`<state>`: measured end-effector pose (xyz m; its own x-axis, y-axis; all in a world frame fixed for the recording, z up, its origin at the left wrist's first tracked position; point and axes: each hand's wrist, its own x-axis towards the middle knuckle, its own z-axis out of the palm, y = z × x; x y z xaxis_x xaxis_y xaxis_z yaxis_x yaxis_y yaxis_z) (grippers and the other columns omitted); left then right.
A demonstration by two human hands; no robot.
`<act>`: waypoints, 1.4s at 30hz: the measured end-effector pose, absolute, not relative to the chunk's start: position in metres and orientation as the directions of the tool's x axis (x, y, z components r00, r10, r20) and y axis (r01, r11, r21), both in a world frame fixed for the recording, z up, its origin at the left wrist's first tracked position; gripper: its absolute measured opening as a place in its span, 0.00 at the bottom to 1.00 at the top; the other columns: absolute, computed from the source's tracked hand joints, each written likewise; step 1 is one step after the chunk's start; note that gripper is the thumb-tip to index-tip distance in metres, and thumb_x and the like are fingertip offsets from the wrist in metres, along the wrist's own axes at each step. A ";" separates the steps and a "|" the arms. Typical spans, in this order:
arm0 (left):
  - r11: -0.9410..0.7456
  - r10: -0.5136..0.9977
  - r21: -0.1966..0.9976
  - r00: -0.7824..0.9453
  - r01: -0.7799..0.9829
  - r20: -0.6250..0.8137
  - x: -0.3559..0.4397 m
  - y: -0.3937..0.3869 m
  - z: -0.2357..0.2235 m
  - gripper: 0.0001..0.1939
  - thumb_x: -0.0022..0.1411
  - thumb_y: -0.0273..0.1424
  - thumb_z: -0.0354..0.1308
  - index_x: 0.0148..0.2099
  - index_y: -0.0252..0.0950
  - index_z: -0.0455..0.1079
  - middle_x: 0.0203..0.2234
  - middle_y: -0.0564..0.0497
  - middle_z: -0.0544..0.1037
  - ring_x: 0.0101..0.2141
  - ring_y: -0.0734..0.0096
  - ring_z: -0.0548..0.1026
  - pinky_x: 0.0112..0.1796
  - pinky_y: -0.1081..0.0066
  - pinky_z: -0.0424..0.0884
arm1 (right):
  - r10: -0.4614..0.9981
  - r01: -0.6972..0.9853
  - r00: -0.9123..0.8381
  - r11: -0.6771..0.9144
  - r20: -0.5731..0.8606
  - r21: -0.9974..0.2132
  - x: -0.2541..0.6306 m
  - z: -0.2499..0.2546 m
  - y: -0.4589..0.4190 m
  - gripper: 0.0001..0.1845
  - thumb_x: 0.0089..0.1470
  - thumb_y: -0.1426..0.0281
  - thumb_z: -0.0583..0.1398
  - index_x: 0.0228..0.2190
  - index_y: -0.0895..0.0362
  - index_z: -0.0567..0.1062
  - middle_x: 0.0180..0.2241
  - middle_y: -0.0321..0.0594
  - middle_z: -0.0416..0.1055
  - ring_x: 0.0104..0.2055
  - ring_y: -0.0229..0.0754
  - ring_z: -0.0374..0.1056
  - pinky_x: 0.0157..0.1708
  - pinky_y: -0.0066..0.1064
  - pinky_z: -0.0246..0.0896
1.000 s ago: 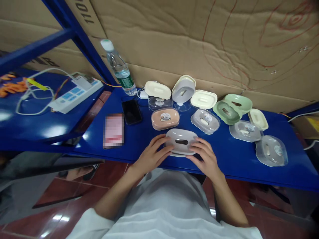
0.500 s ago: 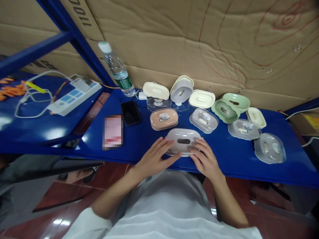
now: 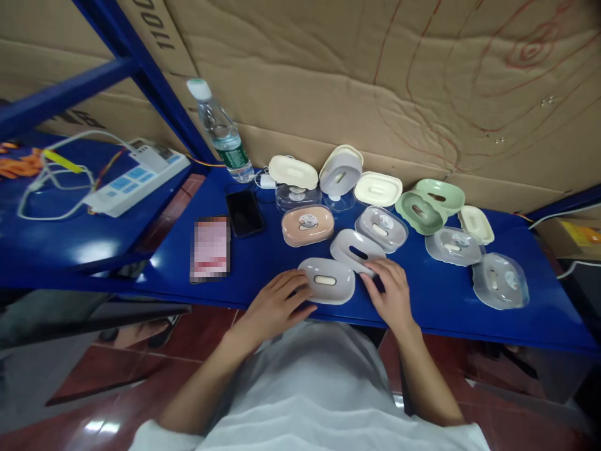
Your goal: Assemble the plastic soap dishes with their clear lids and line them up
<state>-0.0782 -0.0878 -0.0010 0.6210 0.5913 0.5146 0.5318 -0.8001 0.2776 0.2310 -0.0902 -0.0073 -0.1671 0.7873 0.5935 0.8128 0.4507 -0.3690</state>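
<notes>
Fingers of my left hand (image 3: 277, 305) are resting, in the head view, loosely spread over the left end of a grey tray (image 3: 342, 290); they are not closing around it, and the thumb is standing apart from them. A pale oval piece (image 3: 325, 280) is showing at the middle of that tray, which is lying on the blue table (image 3: 270, 285) near its front edge. My right hand (image 3: 392, 294) is grasping the right end of a grey slotted dish (image 3: 345, 243) between thumb and fingertips. This dish is sitting just beyond and to the right of the tray; whether the two rims are touching, I cannot tell.

Behind the tray, a peach dish (image 3: 300, 235) is bearing a round label. A clear-covered grey dish (image 3: 381, 229) is lying just beyond the slotted one. Two green dishes (image 3: 422, 213) are overlapping farther right, behind two more covered grey dishes (image 3: 454, 246). Toward the left, a black phone (image 3: 245, 213) is lying flat next to a pixelated rectangle (image 3: 210, 249), and a water bottle (image 3: 228, 143) is standing against the cardboard (image 3: 291, 81).
</notes>
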 end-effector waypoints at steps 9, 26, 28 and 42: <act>-0.743 0.655 0.352 0.508 0.569 0.559 -0.090 -0.098 -0.011 0.06 0.71 0.32 0.67 0.47 0.39 0.74 0.46 0.45 0.82 0.53 0.57 0.80 0.55 0.56 0.80 | 0.795 0.818 -0.439 0.546 0.419 -0.178 0.218 0.045 -0.033 0.17 0.75 0.66 0.55 0.57 0.54 0.79 0.56 0.48 0.81 0.59 0.53 0.74 0.61 0.47 0.63; -0.747 0.656 0.336 0.550 0.574 0.517 -0.072 -0.100 -0.013 0.14 0.73 0.33 0.63 0.58 0.37 0.73 0.57 0.38 0.77 0.60 0.51 0.77 0.60 0.50 0.79 | 0.938 0.494 -0.294 0.314 0.184 -0.810 0.230 0.095 0.058 0.18 0.66 0.52 0.65 0.43 0.55 0.82 0.38 0.40 0.82 0.36 0.42 0.75 0.38 0.32 0.70; -0.752 0.637 0.305 0.525 0.585 0.565 -0.072 -0.101 -0.013 0.20 0.72 0.34 0.65 0.63 0.39 0.71 0.63 0.36 0.72 0.63 0.48 0.75 0.60 0.47 0.79 | 0.973 0.314 -0.208 0.166 0.103 -0.935 0.240 0.090 0.022 0.20 0.63 0.49 0.68 0.41 0.53 0.81 0.37 0.38 0.81 0.30 0.39 0.71 0.30 0.31 0.67; -0.866 0.445 0.041 0.730 0.499 0.519 -0.063 -0.088 -0.010 0.30 0.69 0.37 0.70 0.70 0.43 0.69 0.70 0.37 0.68 0.71 0.48 0.67 0.70 0.46 0.65 | 0.947 0.529 -0.066 0.301 0.316 -0.793 0.224 -0.004 -0.137 0.25 0.73 0.63 0.59 0.67 0.48 0.67 0.50 0.46 0.80 0.51 0.49 0.79 0.52 0.44 0.78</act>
